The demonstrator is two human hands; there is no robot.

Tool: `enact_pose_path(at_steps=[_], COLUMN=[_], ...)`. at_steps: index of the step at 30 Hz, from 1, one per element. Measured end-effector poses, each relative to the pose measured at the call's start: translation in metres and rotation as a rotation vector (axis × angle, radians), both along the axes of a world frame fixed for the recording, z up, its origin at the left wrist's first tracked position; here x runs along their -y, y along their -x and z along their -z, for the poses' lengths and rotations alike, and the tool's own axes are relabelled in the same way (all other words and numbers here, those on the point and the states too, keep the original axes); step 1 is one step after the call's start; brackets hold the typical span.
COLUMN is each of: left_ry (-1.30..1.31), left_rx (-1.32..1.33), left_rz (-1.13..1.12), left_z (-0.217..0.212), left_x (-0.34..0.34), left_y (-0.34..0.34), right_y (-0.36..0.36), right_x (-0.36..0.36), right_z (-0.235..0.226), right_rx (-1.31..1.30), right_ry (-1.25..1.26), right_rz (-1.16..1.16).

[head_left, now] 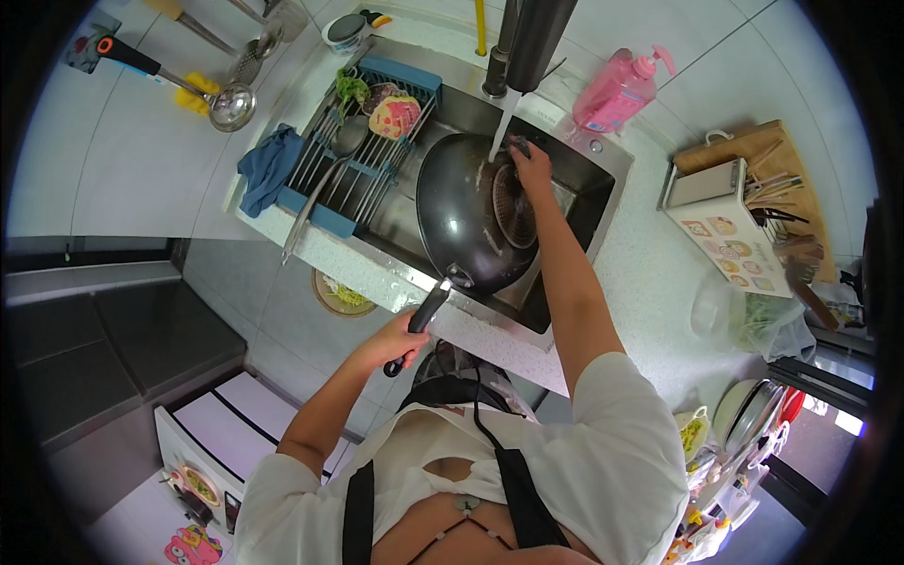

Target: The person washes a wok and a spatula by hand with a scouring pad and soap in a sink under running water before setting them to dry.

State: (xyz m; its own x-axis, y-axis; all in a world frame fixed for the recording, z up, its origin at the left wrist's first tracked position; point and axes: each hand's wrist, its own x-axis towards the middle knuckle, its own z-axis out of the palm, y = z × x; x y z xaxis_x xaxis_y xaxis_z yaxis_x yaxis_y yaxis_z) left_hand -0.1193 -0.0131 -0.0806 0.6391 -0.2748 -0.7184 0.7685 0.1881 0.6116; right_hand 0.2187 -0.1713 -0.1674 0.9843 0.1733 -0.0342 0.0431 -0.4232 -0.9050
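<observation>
A black wok [459, 207] is tilted over in the sink [395, 247], its dark outer bottom with a ringed base turned up towards me. My left hand [391, 341] is closed around the wok's black handle [430, 306], just over the counter's front edge. At the wok's far right rim, my right hand [534, 174] presses a small dark grey wad against the metal; its exact kind is hard to make out. Water [502, 127] runs from the dark faucet [537, 47] onto the wok beside that hand.
Left over the sink, a drying rack [377, 174] carries a ladle [325, 184], greens and a patterned sponge. A blue cloth [270, 169] hangs beside it. Behind right stands a pink soap bottle [617, 94]. A utensil holder [730, 226] and cutting board [782, 155] are on the right counter.
</observation>
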Motion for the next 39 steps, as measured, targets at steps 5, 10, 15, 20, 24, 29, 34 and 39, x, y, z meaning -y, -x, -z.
enact_pose_path(at_steps=[5,10,15,20,24,29,34,39], left_ry=[-0.153,-0.328,-0.626,-0.84,-0.792,-0.752,-0.889,-1.042], left_rx=[0.074,0.095,0.184,0.258,0.263,0.193,0.242,0.288], left_rz=[0.03,0.09,0.204,0.317,0.271,0.165,0.26,0.369], left_z=[0.003,-0.002,-0.007,-0.004,0.001,0.0,-0.002,-0.008], left_x=[0.003,0.006,0.005,0.006,0.011,0.018,0.018,0.005], left_y=[0.003,0.001,-0.001,-0.003,0.0,0.006,0.006,0.004], right_y=[0.02,0.098,0.091,-0.004,-0.045,-0.013,0.064,0.101], right_x=[-0.017,-0.033,-0.046,-0.012,0.032,0.02,-0.016,-0.015], right_z=[-0.038,-0.085,-0.109,-0.096,-0.039,-0.07,-0.129,-0.154], right_rx=[0.149,0.741,0.907,0.415,0.212,0.186,0.771,0.804], right_ry=[-0.038,0.07,0.21,0.307,0.417,0.163,0.24,0.331], right_rz=[-0.142,-0.64,-0.688,-0.307,-0.077,-0.196,-0.482,-0.669])
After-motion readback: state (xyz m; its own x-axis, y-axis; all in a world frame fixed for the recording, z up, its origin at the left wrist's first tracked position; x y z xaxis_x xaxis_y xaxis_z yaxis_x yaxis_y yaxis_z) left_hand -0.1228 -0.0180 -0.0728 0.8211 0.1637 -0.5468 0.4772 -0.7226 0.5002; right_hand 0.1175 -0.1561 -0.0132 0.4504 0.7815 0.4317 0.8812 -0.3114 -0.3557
